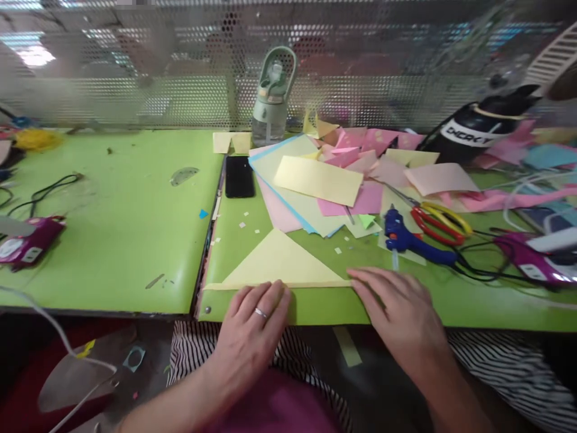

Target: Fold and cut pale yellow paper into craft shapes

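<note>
A pale yellow sheet of paper (280, 261) lies on the green table in front of me, folded into a triangle with its point away from me. A narrow folded strip runs along its near edge. My left hand (255, 322), with a ring on one finger, lies with its fingertips on the middle of that strip, fingers stretched out side by side. At the right end of the strip, my right hand (399, 319) has thumb and forefinger closed on the paper's corner. The hand's other fingers are partly hidden behind the forefinger.
A black phone (240, 177) and a water bottle (271, 102) are beyond the paper. To the right lie loose coloured sheets (318, 179), a blue glue gun (415, 243), scissors (442, 222) and a black bottle (473, 132). A gap (208, 240) splits the tabletop.
</note>
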Available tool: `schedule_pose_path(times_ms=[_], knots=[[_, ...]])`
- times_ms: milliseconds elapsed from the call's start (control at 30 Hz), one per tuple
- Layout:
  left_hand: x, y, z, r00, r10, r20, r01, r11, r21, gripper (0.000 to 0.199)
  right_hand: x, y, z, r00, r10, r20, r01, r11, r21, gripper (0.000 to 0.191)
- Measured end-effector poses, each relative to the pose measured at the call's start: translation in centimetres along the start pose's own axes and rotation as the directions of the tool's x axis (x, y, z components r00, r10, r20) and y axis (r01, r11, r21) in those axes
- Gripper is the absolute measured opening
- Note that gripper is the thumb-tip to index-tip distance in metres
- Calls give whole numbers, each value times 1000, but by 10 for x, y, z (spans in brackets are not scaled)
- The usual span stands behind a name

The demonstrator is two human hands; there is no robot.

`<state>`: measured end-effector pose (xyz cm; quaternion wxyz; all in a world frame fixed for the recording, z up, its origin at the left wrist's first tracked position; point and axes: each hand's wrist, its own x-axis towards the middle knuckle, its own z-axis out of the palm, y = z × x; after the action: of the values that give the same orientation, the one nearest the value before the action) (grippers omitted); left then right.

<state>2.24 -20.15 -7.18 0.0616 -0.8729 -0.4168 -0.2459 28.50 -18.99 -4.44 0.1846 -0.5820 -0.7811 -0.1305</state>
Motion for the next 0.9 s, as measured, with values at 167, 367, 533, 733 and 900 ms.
schedule_pose_path(times_ms=[167,367,533,733,900], knots=[[13,19,14,996,66,62,-66,998,-8,49,-3,5,3,987,-6,160,-11,994,109,26],[13,19,17,993,47,111,-50,998,25,59,7,2,-5,947,-15,320,-82,955,286,23],[16,26,16,990,16,137,-24,998,58,71,13,1,-4,937,-18,349,-65,973,223,23],[15,35,20,989,15,148,-29,995,91,79,8,1,-1,935,11,354,-74,984,165,21],[21,44,24,980,38,193,-53,996,70,92,6,0,0,956,10,294,-41,994,101,17]])
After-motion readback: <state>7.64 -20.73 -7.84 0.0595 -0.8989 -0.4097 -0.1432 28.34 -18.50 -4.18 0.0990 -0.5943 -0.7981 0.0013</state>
